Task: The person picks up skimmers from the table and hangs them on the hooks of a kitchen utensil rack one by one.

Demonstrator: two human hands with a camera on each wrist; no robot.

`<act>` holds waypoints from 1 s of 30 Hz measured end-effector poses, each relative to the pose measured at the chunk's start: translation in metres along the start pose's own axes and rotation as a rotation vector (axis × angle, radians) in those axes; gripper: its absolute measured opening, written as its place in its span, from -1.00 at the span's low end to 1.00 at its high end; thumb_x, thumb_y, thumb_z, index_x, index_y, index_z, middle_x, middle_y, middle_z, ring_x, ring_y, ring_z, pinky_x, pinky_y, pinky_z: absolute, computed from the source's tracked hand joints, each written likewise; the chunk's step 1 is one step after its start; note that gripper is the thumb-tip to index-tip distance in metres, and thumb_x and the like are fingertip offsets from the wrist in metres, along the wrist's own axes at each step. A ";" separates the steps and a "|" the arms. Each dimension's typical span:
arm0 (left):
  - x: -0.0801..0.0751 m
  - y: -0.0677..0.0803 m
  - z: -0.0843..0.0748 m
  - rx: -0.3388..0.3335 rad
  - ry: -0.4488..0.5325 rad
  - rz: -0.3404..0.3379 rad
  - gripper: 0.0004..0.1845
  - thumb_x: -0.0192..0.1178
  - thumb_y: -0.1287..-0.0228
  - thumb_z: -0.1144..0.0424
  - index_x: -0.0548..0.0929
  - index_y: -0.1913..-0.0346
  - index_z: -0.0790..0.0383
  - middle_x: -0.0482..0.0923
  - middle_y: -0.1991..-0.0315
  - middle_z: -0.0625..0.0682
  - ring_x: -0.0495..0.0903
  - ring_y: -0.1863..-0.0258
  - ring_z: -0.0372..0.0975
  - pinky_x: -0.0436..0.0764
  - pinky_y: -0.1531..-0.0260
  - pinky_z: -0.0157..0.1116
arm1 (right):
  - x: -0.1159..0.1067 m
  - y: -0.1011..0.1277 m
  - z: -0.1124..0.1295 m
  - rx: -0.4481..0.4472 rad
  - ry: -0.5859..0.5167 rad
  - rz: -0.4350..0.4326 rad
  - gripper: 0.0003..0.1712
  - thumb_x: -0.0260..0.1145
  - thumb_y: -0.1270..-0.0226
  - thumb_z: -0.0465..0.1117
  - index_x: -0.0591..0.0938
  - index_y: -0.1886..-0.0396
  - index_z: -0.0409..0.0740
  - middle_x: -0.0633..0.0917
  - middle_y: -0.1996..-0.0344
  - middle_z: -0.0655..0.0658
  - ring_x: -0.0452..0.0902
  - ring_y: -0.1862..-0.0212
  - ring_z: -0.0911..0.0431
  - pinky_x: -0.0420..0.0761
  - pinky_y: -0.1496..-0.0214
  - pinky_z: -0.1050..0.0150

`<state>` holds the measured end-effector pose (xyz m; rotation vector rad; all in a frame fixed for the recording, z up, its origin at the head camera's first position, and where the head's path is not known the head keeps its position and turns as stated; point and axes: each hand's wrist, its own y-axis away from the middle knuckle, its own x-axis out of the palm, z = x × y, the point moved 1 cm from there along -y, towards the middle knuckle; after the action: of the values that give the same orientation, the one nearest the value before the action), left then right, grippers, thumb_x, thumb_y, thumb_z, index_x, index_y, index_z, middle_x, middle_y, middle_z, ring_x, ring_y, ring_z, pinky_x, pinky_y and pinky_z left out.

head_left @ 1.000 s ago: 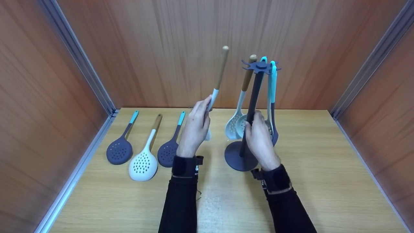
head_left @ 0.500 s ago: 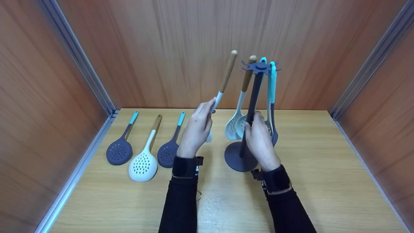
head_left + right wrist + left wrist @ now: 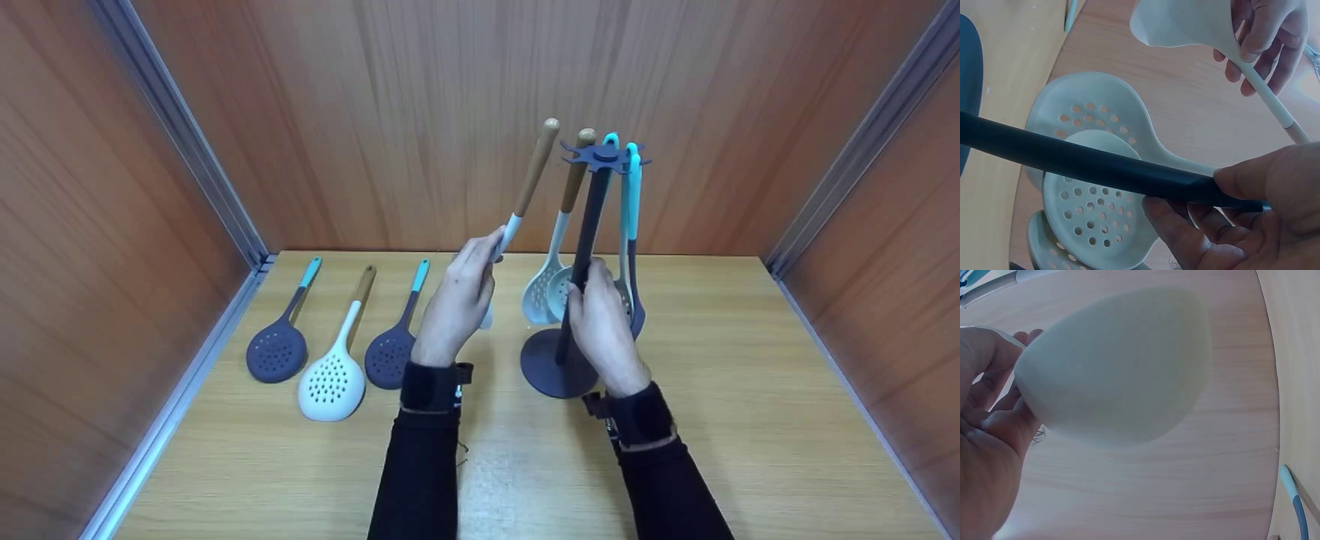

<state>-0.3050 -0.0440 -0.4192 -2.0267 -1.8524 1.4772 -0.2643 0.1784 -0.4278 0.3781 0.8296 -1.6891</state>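
Through the head camera I see a pale wood-grain tabletop (image 3: 750, 420) shut in by a reddish-brown back panel (image 3: 375, 97) and matching side panels (image 3: 67, 247), with grey metal strips (image 3: 196, 139) along the corners. The left hand (image 3: 456, 304) pinches a white wooden-handled utensil (image 3: 535, 166) at its neck and carries it above the tabletop, just left of the crown on a dark utensil stand (image 3: 593, 202). The utensil's long axis slants in my head view: the wooden end points up and to the right, toward the crown's hooks, and the broad head hangs down behind the fingers. My left wrist camera shows that head nearly face-on, smooth and without holes; I cannot tell whether it is a turner or a spoon. The right hand (image 3: 604, 322) is well apart from the left, its thumb and fingers clamped round the stand's post above the round base. A white slotted utensil (image 3: 538, 296) hangs from the stand, with cyan-handled utensils (image 3: 635, 199) on the far side. To the left, two dark skimmers (image 3: 276, 351) lie on the tabletop, a white skimmer (image 3: 330, 386) between them.
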 end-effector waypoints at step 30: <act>0.003 0.001 -0.002 0.025 -0.020 0.042 -0.38 0.12 -0.80 0.56 0.47 -0.76 0.16 0.68 -0.48 0.20 0.75 -0.50 0.04 0.82 -0.50 0.00 | 0.000 -0.001 -0.001 0.032 -0.014 0.032 -0.55 0.17 -0.90 -0.37 0.40 -0.59 -0.46 0.71 -0.24 -0.46 0.80 -0.23 -0.30 0.87 -0.21 -0.22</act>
<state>-0.3040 -0.0410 -0.4203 -2.0600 -1.7992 1.5280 -0.2659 0.1795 -0.4280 0.3987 0.7831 -1.6750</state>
